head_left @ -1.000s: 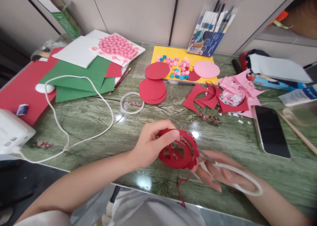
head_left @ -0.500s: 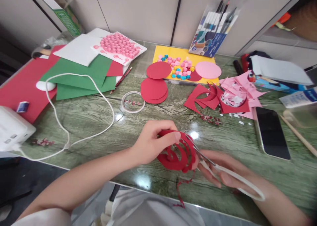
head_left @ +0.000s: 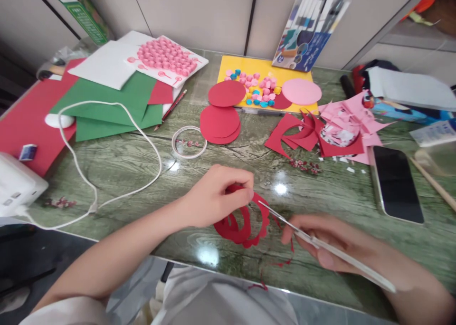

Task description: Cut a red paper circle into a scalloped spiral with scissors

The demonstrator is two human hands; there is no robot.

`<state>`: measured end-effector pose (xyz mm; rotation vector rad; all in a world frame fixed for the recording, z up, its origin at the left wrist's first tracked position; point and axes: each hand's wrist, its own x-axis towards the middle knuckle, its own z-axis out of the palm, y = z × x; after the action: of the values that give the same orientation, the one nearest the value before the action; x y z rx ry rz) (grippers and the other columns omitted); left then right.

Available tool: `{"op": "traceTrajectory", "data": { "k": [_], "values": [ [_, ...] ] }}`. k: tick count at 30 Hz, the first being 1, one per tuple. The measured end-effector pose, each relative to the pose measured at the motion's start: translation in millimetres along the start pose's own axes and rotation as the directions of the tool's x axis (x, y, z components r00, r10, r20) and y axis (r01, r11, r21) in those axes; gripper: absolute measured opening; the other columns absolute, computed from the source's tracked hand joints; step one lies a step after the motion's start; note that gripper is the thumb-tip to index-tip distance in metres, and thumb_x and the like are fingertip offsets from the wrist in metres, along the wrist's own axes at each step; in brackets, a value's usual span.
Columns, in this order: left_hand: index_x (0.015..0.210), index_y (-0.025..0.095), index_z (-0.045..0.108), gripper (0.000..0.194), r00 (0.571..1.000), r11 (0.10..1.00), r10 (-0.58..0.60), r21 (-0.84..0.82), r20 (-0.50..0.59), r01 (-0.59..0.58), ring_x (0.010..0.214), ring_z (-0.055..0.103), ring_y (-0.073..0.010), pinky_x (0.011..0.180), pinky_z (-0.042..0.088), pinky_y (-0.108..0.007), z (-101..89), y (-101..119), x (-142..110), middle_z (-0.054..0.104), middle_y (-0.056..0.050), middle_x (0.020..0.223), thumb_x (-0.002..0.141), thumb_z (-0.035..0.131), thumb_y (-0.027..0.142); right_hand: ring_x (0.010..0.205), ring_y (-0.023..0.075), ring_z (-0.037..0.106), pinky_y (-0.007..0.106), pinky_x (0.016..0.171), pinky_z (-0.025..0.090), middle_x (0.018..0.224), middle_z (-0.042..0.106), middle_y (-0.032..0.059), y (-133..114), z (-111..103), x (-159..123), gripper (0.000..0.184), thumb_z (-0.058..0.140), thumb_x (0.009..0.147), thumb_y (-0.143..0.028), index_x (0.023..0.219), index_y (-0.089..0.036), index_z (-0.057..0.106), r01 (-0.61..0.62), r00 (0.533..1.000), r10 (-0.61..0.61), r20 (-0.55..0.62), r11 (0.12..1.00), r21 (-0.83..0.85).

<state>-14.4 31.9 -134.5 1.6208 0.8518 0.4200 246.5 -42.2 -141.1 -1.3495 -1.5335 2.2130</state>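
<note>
Behind the table (head_left: 171, 182), a brush packet (head_left: 302, 35) reads "24".

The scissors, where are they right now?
In the head view, the scissors are in the right hand, right of centre, with their tips at the red cut paper that the left hand holds.

The person wears a pale, white-to-grey top (head_left: 228, 299) of soft cloth, creased into loose folds across the front. A whitish sleeve (head_left: 67, 313) — wide and rounded at its opening — ends near the left elbow. Both forearms are bare, as are the left hand (head_left: 219, 194) and right hand (head_left: 320, 242) — slender-fingered, narrow at the wrists.
</note>
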Motion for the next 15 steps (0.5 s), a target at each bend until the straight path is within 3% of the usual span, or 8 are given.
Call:
{"op": "traceTrajectory", "data": {
  "k": [4,9,15],
  "values": [
    [0.057,0.016,0.042,0.025,1.000,0.999,0.015,0.043,0.014,-0.016,0.052,0.031,-0.0073,0.052,0.026,-0.022,-2.1,2.2,0.6,0.036,0.007,0.053,0.079,0.051,0.014,0.063,0.0143,0.036,0.025,0.055,0.026,0.071,0.045,-0.0024,0.1,-0.6,1.0,0.053,0.061,0.080,-0.070,0.103,-0.023,0.070,0.001,1.000,-0.001,0.020,1.000,-0.023],
    [0.057,0.016,0.045,0.022,0.994,0.998,0.024,0.062,0.109,-0.031,0.054,0.034,-0.0075,0.053,0.028,-0.021,-4.2,2.9,2.0,0.039,0.006,0.054,0.078,0.050,0.010,0.055,0.0115,0.028,0.024,0.049,0.019,0.068,0.042,-0.0040,-1.8,2.2,1.7,0.058,0.059,0.078,-0.074,0.102,-0.023,0.069,-0.033,0.999,0.035,0.041,0.998,-0.048],
    [0.057,0.015,0.045,0.023,0.986,0.998,0.036,0.044,0.162,-0.043,0.053,0.033,-0.0068,0.051,0.027,-0.020,-6.2,1.3,2.3,0.039,0.006,0.054,0.078,0.050,0.010,0.054,0.0107,0.029,0.023,0.048,0.019,0.068,0.045,-0.0035,-2.3,3.1,4.0,0.061,0.059,0.076,-0.076,0.101,-0.022,0.070,-0.042,0.997,0.044,0.061,0.998,-0.038]
  ]
}}
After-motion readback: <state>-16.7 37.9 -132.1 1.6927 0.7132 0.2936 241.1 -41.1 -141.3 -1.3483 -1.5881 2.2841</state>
